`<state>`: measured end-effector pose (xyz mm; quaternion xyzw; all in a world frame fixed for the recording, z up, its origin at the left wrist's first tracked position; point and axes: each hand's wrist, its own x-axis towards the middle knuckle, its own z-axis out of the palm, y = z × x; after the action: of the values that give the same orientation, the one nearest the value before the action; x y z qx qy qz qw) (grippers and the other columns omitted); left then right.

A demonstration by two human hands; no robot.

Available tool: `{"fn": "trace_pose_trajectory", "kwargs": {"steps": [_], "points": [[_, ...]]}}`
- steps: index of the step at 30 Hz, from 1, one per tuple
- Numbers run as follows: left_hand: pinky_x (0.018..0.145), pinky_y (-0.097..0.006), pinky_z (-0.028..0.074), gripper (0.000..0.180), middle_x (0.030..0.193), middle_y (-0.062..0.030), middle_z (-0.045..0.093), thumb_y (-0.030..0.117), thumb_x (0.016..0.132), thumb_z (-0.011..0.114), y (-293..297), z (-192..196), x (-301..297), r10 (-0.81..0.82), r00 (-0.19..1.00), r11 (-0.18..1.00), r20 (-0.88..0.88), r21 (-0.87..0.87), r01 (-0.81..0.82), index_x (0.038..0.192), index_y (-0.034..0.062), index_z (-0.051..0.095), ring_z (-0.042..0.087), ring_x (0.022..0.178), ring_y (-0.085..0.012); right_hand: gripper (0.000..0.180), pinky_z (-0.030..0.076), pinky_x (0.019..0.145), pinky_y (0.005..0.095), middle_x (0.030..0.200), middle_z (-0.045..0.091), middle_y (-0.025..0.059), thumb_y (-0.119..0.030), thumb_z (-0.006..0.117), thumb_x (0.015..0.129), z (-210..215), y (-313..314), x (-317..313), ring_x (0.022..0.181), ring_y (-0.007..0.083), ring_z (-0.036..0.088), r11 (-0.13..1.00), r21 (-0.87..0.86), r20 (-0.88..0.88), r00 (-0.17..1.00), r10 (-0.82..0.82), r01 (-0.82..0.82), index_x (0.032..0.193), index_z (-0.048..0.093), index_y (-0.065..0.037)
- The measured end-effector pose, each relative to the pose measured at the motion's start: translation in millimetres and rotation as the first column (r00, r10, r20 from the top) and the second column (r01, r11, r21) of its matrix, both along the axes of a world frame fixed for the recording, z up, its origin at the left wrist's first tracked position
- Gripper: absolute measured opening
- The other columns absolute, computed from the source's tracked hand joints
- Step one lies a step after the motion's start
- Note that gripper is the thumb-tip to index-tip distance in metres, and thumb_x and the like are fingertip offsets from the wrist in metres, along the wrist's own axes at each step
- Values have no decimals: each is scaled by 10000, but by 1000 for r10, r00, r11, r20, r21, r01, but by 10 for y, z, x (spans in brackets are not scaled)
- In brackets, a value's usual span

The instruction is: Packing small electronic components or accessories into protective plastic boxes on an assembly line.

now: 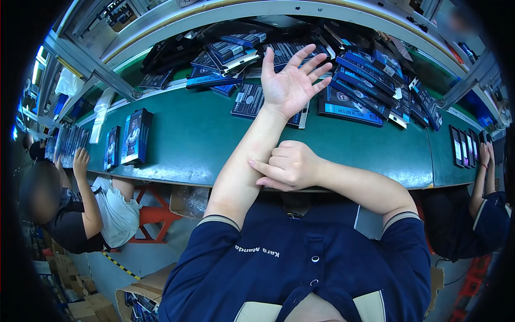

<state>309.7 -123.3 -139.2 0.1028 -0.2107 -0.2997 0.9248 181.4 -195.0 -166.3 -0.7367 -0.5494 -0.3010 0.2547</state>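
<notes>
My left hand [292, 83] is raised palm up over the bench, fingers spread and holding nothing. Behind and beneath it lies a flat dark box [248, 101] with printed text. My right hand [289, 167] is curled, with its index fingertip and another finger touching the inside of my left forearm [244, 155]. No object shows in it. To the right of my left hand, blue and black boxes [351, 110] lie in a leaning heap. Another heap of similar boxes [228, 56] sits behind and to the left, some with white flaps sticking out.
Two boxes [137, 136] stand upright on the green bench [188, 134] at left. A co-worker's hand [81, 160] is near a row of packs [72, 140]. At far right, another person's hands [485, 153] are beside dark framed devices [462, 147]. A metal shelf beam [289, 11] crosses above.
</notes>
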Motion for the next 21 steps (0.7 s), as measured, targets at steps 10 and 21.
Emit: {"fn": "trace_pose_trajectory", "kwargs": {"steps": [10, 21], "points": [[966, -454, 453, 853, 1215, -200, 602, 712, 915, 338, -40, 93, -93, 182, 970, 945, 161, 244, -218, 1326, -13, 517, 576, 1125, -326, 376, 479, 937, 481, 539, 403, 3, -296, 756, 817, -17, 53, -103, 502, 163, 454, 991, 70, 120, 987, 104, -113, 608, 523, -87], [919, -407, 455, 813, 1125, -177, 612, 685, 926, 324, -50, 103, -82, 276, 928, 878, 251, 326, -350, 1264, -19, 550, 586, 1049, -281, 421, 469, 971, 497, 525, 392, 2, -349, 738, 832, -32, 104, -139, 504, 159, 451, 993, -15, 86, 989, 119, -119, 590, 511, -90]]}}
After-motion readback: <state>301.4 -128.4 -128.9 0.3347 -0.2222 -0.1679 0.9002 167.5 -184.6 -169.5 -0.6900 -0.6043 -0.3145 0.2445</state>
